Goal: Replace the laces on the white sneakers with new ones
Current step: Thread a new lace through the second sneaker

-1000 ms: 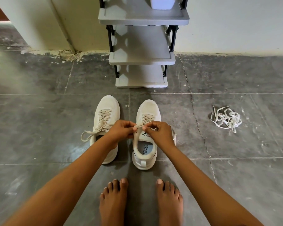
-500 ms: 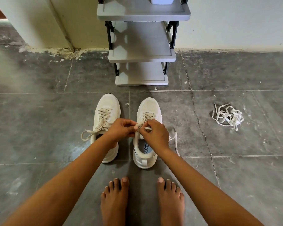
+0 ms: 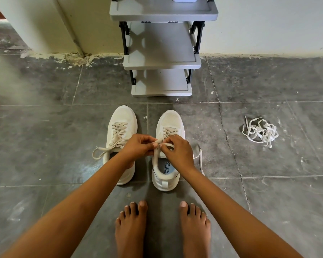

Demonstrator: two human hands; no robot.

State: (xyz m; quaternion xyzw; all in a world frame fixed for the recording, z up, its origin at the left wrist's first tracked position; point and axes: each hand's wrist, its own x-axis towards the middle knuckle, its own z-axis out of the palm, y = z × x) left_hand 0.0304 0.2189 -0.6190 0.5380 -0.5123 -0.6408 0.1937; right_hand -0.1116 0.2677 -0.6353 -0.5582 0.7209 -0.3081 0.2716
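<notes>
Sneakers [image 3: 169, 120] between grey rack [image 3: 162, 61] and bare feet [image 3: 131, 231]

Your sneakers [image 3: 170, 120] are white with beige laces [image 3: 119, 131]; the loose laces [image 3: 260, 131] are white, the shelf [image 3: 161, 62] grey, the floor [image 3: 45, 138] dark grey

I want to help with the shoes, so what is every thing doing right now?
Left sneaker: laced, ends lying loose.
Right sneaker: upright on the floor, laced.
Lace: on the right sneaker, pinched by both hands.
Left hand: pinching the lace.
Right hand: pinching the lace.
Loose laces: tangled heap on the floor, untouched.
Shoe rack: standing against the wall.
</notes>
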